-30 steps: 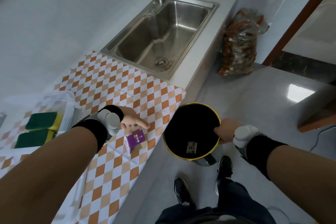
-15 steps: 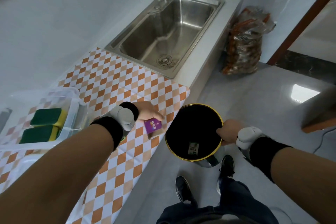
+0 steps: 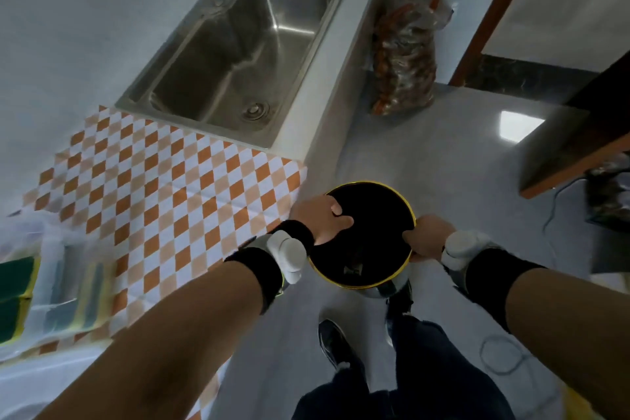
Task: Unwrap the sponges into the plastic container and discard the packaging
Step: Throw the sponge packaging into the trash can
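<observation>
Head view: we judge the discard step in hand, our left hand point(image 3: 322, 220) over the bin point(image 3: 366, 235) at lower centre, fingers curled, contents unclear, right hand point(image 3: 424, 237) pinching the rim, sponges point(image 3: 15, 293) in the plastic container point(image 3: 68, 283) at left; next, release.

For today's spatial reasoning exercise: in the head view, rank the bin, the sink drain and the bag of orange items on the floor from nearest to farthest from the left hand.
1. Bin: directly under the left hand.
2. Sink drain: up on the counter.
3. Bag: on the floor beside the counter's end.
</observation>
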The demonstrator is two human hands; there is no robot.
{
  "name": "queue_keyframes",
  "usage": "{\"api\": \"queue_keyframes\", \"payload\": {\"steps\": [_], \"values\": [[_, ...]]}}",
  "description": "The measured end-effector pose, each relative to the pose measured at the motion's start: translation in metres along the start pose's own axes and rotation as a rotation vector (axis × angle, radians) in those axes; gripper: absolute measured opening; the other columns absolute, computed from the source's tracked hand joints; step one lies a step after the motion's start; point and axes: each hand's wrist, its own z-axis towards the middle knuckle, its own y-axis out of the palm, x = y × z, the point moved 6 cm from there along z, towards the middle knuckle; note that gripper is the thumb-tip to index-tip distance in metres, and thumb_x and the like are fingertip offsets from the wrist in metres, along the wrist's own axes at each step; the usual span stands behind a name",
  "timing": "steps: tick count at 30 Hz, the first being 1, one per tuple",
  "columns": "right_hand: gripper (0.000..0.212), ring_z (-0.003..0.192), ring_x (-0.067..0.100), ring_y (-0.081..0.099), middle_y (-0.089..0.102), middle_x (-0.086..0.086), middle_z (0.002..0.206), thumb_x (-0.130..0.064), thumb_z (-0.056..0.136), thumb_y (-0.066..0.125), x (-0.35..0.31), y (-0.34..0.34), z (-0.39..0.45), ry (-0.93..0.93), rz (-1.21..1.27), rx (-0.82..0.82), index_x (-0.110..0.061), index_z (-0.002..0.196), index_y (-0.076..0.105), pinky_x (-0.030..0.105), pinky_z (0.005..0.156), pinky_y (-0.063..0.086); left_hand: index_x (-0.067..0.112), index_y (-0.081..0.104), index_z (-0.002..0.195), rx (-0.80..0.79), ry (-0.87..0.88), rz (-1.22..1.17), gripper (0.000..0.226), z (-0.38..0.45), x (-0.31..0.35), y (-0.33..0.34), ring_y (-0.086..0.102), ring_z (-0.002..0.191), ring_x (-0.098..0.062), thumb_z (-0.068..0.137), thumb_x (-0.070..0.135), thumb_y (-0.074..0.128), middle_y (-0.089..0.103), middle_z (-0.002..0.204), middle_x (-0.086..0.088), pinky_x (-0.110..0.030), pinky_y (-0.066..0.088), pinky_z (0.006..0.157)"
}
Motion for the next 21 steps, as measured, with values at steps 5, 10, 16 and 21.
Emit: {"api": "queue_keyframes", "payload": {"steps": [5,10,16,21], "values": [[0.027,0.094,0.049,0.068,0.068,0.034,0.107,-0.013,0.096,0.049,0.025,-0.011,0.026,0.035,0.032,-0.019,0.0,0.072,0.053,0.031,0.073,0.06,0.017,0.062,0.132,0.018,-0.048,-0.063,0.043,0.026,-0.013,0.028,0.062,0.115,-0.028,0.098,0.043,0.066,0.064,0.13,-0.006,-0.034,0.048,0.094],[0.03,0.092,0.033,0.073,0.076,0.018,0.098,-0.016,0.09,0.052,0.056,-0.009,0.074,0.093,0.042,-0.045,0.006,0.1,0.07,0.042,0.087,0.057,0.018,0.054,0.142,0.054,-0.131,-0.139,0.054,0.058,-0.032,0.068,0.059,0.121,-0.032,0.095,0.042,0.069,0.056,0.137,-0.011,-0.038,0.048,0.099],[0.032,0.082,0.034,0.073,0.076,0.015,0.09,-0.026,0.077,0.056,0.106,0.038,0.197,0.125,0.164,-0.067,-0.006,0.096,0.072,0.048,0.084,0.06,0.019,0.048,0.148,0.028,-0.273,-0.248,0.06,0.112,-0.073,0.136,0.057,0.128,-0.031,0.096,0.041,0.069,0.052,0.143,-0.011,-0.04,0.048,0.106],[0.033,0.088,0.039,0.071,0.074,0.019,0.097,-0.022,0.081,0.06,0.128,0.091,0.279,0.146,0.259,-0.049,-0.003,0.106,0.069,0.054,0.086,0.058,0.019,0.046,0.151,0.01,-0.387,-0.351,0.06,0.165,-0.122,0.208,0.055,0.131,-0.029,0.098,0.035,0.069,0.051,0.147,-0.011,-0.039,0.047,0.108]]}}
